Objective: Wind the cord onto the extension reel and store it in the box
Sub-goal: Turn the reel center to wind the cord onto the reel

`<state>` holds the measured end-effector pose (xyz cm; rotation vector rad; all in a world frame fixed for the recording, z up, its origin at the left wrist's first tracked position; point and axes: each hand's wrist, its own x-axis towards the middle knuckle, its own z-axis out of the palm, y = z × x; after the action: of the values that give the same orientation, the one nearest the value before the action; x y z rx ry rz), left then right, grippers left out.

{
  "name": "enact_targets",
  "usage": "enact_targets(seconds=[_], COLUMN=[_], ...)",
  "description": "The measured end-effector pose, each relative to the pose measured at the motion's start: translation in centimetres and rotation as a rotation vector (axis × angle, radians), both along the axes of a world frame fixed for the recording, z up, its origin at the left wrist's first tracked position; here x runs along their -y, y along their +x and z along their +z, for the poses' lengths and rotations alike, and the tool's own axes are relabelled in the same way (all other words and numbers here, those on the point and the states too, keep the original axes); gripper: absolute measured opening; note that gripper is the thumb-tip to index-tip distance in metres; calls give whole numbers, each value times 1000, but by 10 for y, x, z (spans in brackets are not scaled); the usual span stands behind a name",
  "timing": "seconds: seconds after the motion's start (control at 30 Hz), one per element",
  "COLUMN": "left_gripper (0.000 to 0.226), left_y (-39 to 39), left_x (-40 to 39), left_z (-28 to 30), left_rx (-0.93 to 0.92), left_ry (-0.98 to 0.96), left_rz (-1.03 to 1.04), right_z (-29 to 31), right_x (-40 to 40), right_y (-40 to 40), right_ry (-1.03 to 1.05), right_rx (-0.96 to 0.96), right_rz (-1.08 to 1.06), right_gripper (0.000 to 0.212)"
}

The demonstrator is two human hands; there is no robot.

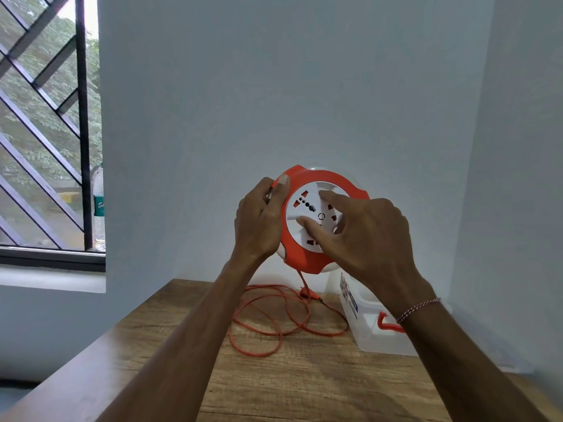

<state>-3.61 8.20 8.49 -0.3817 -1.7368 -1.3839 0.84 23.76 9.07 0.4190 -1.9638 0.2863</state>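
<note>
I hold a round orange and white extension reel (307, 257) up in the air above the table, its socket face toward me. My left hand (259, 220) grips the reel's left rim, thumb over the orange edge. My right hand (365, 236) rests on the white socket disc, with thumb and index finger pressed into its recesses. An orange cord (274, 318) hangs from the reel's bottom and lies in loose loops on the table. A clear plastic box (374, 330) with an orange latch stands on the table at the right, partly hidden by my right forearm.
The wooden table (274, 385) reaches to a pale wall straight ahead and another wall on the right. A barred window (45, 132) is at the left, with a plastic bottle (99, 208) on its sill.
</note>
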Motion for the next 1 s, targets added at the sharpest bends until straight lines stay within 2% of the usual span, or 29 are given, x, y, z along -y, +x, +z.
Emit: enact_targets(seconds=[0.13,0.2,0.37,0.5,0.7,0.9,1.0], left_gripper=[51,48,46,49,49,52,50], left_y=[-1,-1,0,1,2,2,2], left_x=[1,2,2,0,0,2,0], left_z=[0,0,0,0,1,3,3], left_rx=[9,15,6,4,-5,-3,13], left_ry=[6,6,19,0,-9,31,12], left_rz=[-4,-3,1,-1,-2,-6,-8], right_z=[5,9,12,10,1,-1,0], right_x=[-6,-8,-6,-3,-2,-3,-1], right_y=[4,7,15,20,15,6,5], right_ry=[105,206,366,395,305,91,47], right_rx=[-82,-31,185,131,27,-67,-43], right_rz=[65,95,-10,-101,-96,-91,-73], right_gripper=[31,24,54,62,57,64,72])
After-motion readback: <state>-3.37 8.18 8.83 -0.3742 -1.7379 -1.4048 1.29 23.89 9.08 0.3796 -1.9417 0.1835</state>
